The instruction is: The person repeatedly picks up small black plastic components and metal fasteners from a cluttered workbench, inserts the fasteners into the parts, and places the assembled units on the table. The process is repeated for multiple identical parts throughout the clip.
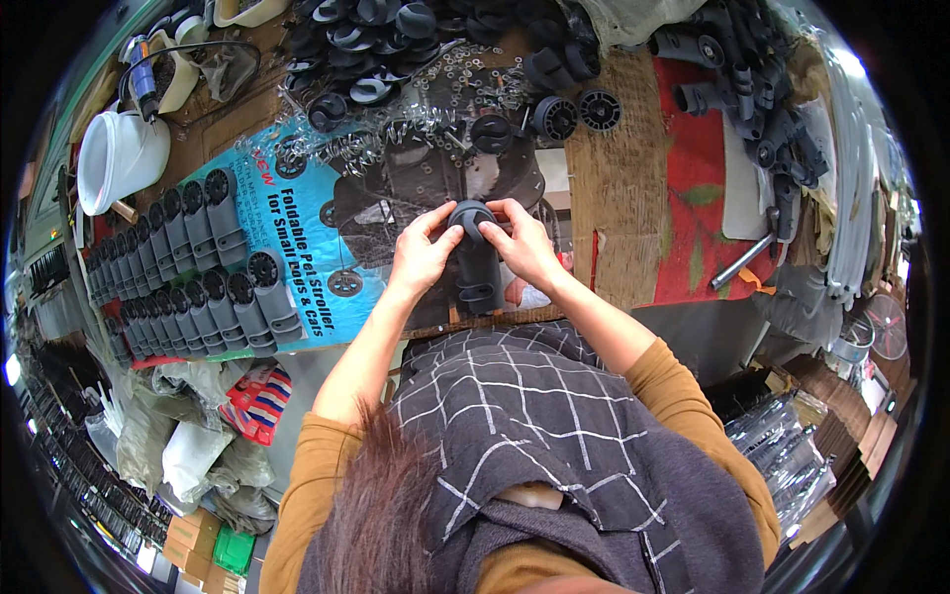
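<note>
A dark grey plastic wheel fork (479,272) lies at the middle of the bench edge, its lower end toward me. At its far end sits a round black cap (471,213). My left hand (426,247) grips the cap from the left, thumb on top and fingers around the rim. From the right, my right hand (519,240) holds the same cap, its thumb also pressing on top. What lies beneath the cap is hidden. Beyond my hands are loose metal springs and washers (475,84), a black knob-shaped cap (491,133) and a small black wheel (554,117).
Rows of similar grey forks (224,216) stand on a blue printed sheet (322,228) at left. A white tub (124,158) and a blue power screwdriver (143,79) are farther back. Black caps (366,40) pile at the far side; more black parts (762,109) heap at right.
</note>
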Demonstrator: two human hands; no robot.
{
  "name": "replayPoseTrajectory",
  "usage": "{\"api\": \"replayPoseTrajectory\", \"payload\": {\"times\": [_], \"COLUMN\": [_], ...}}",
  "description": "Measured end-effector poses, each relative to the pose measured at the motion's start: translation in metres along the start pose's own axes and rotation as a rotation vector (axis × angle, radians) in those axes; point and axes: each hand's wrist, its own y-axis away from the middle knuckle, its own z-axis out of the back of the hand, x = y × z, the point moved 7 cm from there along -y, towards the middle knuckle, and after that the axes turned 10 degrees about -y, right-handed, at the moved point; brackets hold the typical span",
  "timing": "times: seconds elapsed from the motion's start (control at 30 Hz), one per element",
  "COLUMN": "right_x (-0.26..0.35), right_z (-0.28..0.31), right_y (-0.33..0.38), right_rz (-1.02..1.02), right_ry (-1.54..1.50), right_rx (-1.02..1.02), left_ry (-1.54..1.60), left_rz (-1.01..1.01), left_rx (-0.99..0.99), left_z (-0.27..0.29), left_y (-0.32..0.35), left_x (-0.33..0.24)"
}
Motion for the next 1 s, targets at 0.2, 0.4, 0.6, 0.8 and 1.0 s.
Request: {"api": "replayPoseTrajectory", "payload": {"times": [0.2,0.4,0.6,0.8,1.0], "right_x": [-0.002,-0.020,-0.027,-0.017,0.025], "right_z": [0.000,-0.002,-0.002,-0.002,-0.005], "right_y": [-0.007,0.001,0.000,-0.001,0.046], "right_rz": [0.065,0.026,-0.021,-0.041,0.074], "right_ry": [0.062,0.133,0.118,0.099,0.190], "right_rx": [0.007,0.056,0.029,-0.001,0.007], "left_ry": [0.054,-0.095,-0.346,-0.566,-0.150], "left_rz": [0.007,0.037,0.002,-0.003,-0.152], "left_rx": [0.028,0.227,0.296,0.182,-0.120], "left_z": [0.001,-0.009,-0.012,-0.008,0.023], "left_y": [-0.004,-0.005,-0.011,-0.003,0.003], "left_x": [0.000,0.015,0.004,-0.022,-0.071]}}
